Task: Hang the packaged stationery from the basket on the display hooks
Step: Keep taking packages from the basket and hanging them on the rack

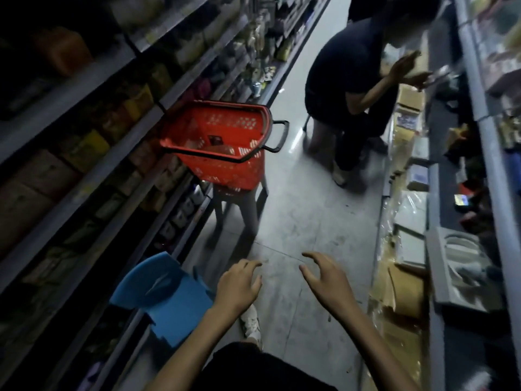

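A red plastic basket (225, 165) stands on a grey stool (242, 204) in the aisle ahead. Inside it lie a small dark packet (215, 140) and a few clear packaged items, blurred. My left hand (239, 286) and my right hand (327, 280) hover over the floor in the foreground, well short of the basket. Both are empty, with fingers loosely spread and slightly curled. No display hooks are plainly visible in this dim, blurred view.
Stocked shelves (98, 153) line the left side. A blue plastic stool (166, 294) sits near my left hand. Another person (349, 80) sits at the right shelves (479, 136). Cardboard and packaged goods (406, 277) lie along the right floor edge.
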